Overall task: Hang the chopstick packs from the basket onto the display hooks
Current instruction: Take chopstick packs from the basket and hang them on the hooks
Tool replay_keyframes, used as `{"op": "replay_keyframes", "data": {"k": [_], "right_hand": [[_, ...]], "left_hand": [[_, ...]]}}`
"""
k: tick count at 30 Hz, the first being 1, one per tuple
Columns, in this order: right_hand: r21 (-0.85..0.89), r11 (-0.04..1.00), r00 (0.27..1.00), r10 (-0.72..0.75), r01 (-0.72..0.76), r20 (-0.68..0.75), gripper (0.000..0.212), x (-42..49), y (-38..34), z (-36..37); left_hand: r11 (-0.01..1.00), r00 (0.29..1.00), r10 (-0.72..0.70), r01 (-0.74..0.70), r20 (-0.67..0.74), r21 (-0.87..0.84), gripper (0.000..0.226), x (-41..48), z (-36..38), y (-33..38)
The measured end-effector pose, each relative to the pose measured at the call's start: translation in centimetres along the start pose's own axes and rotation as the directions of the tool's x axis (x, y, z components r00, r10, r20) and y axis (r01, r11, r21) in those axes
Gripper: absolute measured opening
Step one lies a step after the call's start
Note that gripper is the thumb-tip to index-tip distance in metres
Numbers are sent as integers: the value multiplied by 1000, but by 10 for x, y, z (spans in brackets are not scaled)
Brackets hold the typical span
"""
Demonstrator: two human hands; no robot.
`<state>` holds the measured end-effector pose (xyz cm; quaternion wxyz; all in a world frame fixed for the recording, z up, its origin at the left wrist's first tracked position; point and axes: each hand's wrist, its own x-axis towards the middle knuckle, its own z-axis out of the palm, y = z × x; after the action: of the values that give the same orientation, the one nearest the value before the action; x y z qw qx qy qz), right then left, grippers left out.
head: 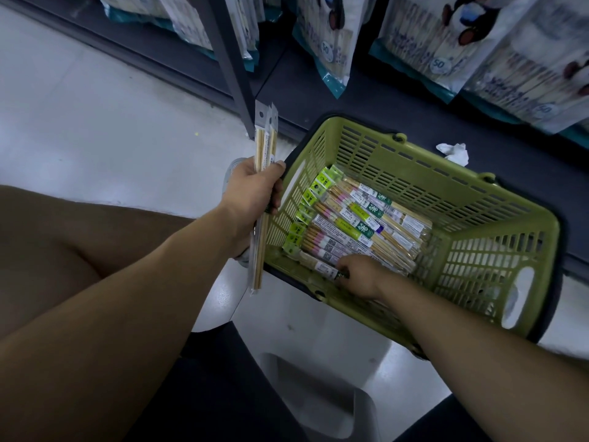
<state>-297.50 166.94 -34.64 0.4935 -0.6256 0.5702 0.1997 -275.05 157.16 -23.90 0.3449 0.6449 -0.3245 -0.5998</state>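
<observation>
My left grip [255,191] is clenched around a bundle [265,138] of thin chopstick packs, held upright beside the basket [497,260], punched tabs at the top. I grasp them near the middle, so both ends stand free and the tabs are fanned a little apart. The sleeves look slick. If I loosen while I reach, I expect one to slide out downward and drop to the floor [111,122]. If I squeeze harder, the thin sticks may bend or the sleeves crease.

My right grip [361,275] is down inside the basket, fingers curled onto the end of the near pack [320,267], which lies against the near wall. I have it by the tip only, which is a weak hold. Lifted from one end it could swing, catch in the slotted wall or drag its neighbours with it. The stack [360,223] lies in loose overlapping layers, and a careless pull would probably tumble it and hide the tabs I need to find.

Adding this pack to the bundle is the risky part, since the left grip has to open slightly to take it.

The basket rests on the dark shelf base [414,100], its near corner out over the floor; leaning on the wall could tip it. Large bags [328,43] hang close above, and a raised bundle could knock them. The hooks themselves are not in view.
</observation>
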Motion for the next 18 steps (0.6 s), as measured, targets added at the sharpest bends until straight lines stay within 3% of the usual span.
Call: {"op": "replay_keyframes", "data": {"k": [4,11,13,15,18], "right_hand": [[116,993,998,23,-31,66,12,0,4,-5],[141,989,987,20,-43,157,26,-5,11,-6],[250,968,998,19,-34,60,20,-6,11,-5],[441,897,991,37,25,-132,12,-5,8,-10],[403,912,924,82,82,-373,18,2,6,-28]], "left_hand": [[1000,1000,11,-11,4,-4,18,-3,1,-1],[999,999,37,-38,6,28,18,-3,1,-2],[998,999,43,-43,4,40,19,-3,1,-2],[999,999,38,-38,0,39,18,-3,1,-3],[998,1000,30,-30,-9,53,18,-2,1,-3]]}}
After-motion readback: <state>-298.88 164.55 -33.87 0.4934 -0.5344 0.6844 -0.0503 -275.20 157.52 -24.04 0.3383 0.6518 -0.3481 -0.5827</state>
